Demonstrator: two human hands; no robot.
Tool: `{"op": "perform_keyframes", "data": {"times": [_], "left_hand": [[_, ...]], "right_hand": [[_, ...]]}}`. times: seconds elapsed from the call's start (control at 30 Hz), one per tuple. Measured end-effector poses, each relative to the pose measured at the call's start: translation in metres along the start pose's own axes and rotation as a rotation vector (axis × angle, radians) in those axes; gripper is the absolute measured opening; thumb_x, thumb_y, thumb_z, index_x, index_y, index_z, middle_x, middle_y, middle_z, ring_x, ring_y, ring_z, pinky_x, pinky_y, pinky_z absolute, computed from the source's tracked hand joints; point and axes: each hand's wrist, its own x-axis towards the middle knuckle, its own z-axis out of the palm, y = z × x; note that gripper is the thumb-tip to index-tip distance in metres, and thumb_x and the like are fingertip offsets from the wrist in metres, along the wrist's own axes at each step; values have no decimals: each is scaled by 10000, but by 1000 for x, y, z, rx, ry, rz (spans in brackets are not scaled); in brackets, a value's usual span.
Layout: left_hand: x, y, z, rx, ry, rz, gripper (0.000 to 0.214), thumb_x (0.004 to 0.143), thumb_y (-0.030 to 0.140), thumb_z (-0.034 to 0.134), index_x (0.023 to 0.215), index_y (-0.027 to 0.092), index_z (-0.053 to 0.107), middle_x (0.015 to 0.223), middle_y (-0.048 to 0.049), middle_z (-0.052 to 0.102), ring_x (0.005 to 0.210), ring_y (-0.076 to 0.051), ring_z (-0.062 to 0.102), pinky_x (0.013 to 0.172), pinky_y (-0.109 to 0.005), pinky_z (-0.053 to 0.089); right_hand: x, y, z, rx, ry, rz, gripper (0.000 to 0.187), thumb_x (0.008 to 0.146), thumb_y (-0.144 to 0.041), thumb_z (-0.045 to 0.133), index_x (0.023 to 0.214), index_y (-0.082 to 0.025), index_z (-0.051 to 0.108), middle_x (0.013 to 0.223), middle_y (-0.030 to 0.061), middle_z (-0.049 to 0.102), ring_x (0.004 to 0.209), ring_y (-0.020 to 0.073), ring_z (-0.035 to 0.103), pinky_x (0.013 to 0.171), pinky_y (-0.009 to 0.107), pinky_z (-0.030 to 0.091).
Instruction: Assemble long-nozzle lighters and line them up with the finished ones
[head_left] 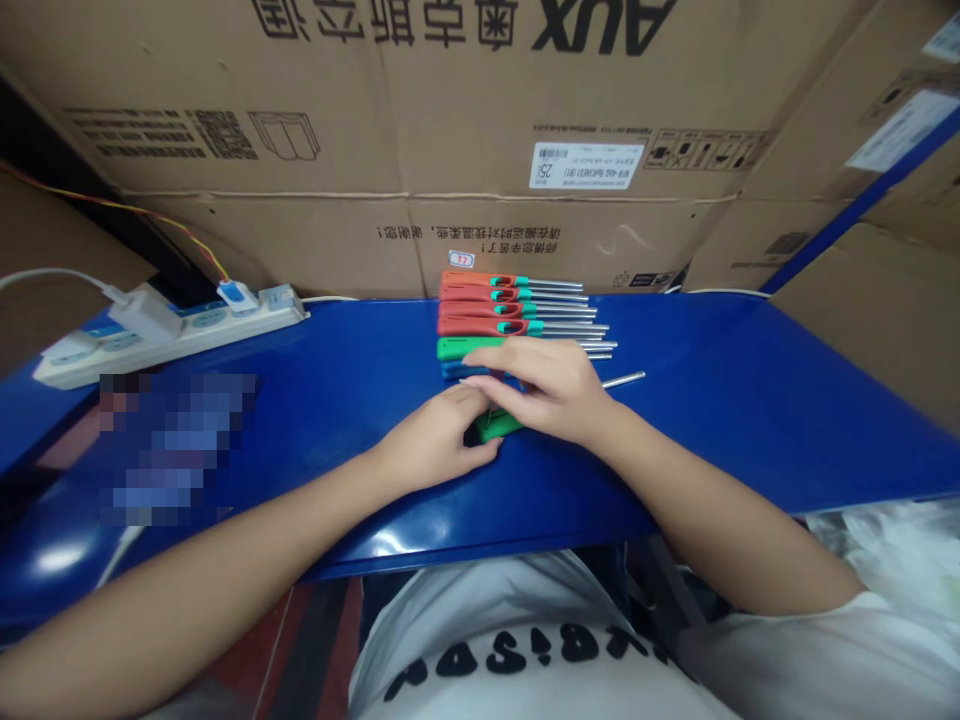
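A green long-nosed lighter (499, 427) lies near the front of the blue table, its metal tube (624, 380) pointing right. My left hand (435, 437) holds its handle end, thumb on the near side and fingers curled over the far side. My right hand (559, 388) covers the middle of this lighter from above, fingers bent and pointing left, their tips close to my left fingers. Just behind is a row of similar lighters: an orange one (472, 281), several red ones (469, 326), a green one (454, 348), and blue ones (452, 369) partly hidden by my right hand.
A large cardboard box (360, 235) stands along the back of the blue table (750, 400). On the left lies a white power strip (202, 330) with a plugged-in charger (146, 315) and cables. A pixelated patch (176, 450) sits at the left. A small label (461, 260) is behind the lighters.
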Motion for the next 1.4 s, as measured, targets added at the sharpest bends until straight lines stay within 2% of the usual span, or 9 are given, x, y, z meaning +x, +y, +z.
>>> {"op": "perform_keyframes", "data": {"times": [0.1, 0.23, 0.33, 0.47, 0.57, 0.73, 1.0, 1.2, 1.4], "left_hand": [[0, 0, 0, 0, 0, -1, 265, 852, 189, 685, 1111, 172, 635, 1143, -106, 720, 1118, -283, 677, 990, -424, 557], [0, 0, -1, 13, -1, 0, 230, 857, 203, 682, 1080, 158, 645, 1131, -123, 711, 1068, -286, 685, 953, -432, 570], [0, 1, -1, 23, 1, 12, 193, 855, 191, 686, 1043, 165, 650, 1095, -107, 713, 1063, -276, 684, 954, -416, 570], [1, 2, -1, 13, 4, 17, 199, 848, 167, 687, 1042, 151, 650, 1066, -102, 722, 1057, -274, 689, 965, -413, 568], [1, 1, -1, 12, 16, 29, 230, 849, 173, 688, 1073, 145, 648, 1070, -103, 719, 1057, -272, 686, 957, -413, 570], [0, -1, -1, 19, 14, 28, 218, 853, 199, 684, 1063, 148, 656, 1106, -117, 704, 1056, -273, 683, 946, -410, 574], [1, 2, 1, 22, 0, -19, 241, 854, 203, 685, 1083, 133, 661, 1044, -106, 734, 992, -273, 702, 924, -433, 585], [1, 0, 1, 3, 41, 13, 210, 832, 184, 688, 1038, 150, 662, 1075, -113, 714, 1031, -283, 693, 928, -421, 583], [1, 1, 1, -13, 12, -3, 250, 854, 186, 670, 1100, 148, 655, 1065, -96, 725, 1038, -269, 692, 938, -412, 576]], "right_hand": [[-2, 2, -1, -62, -32, -34, 260, 1007, -350, 588, 1126, -182, 748, 975, 51, 808, 876, 165, 762, 793, 256, 580], [0, -1, -1, 220, -140, 60, 426, 1062, -219, 383, 1451, -190, 554, 1197, 58, 762, 1104, 143, 717, 974, 290, 563], [2, -3, -1, 257, -110, 73, 345, 1038, -215, 477, 1335, -204, 653, 1118, 28, 787, 992, 128, 745, 923, 258, 578], [2, 0, -5, 20, -31, -35, 202, 989, -304, 630, 1090, -182, 756, 951, 34, 813, 830, 140, 762, 774, 228, 582], [1, 1, -8, -81, -30, -103, 232, 993, -289, 621, 1133, -154, 746, 911, 46, 813, 800, 150, 766, 736, 238, 578], [3, -6, -6, 191, -93, -3, 357, 1022, -146, 466, 1321, -154, 660, 1134, 69, 786, 1056, 145, 742, 924, 263, 578], [3, -5, -3, -58, -14, -98, 206, 1003, -298, 606, 923, -171, 748, 807, 33, 772, 711, 135, 714, 635, 237, 529], [3, -7, -3, 157, -157, -25, 384, 1037, -141, 404, 1353, -161, 621, 1245, 89, 737, 1130, 158, 699, 922, 275, 566], [5, -8, -5, 131, -87, -17, 168, 997, -218, 597, 1069, -159, 737, 1022, 63, 796, 933, 154, 749, 826, 243, 569]]}}
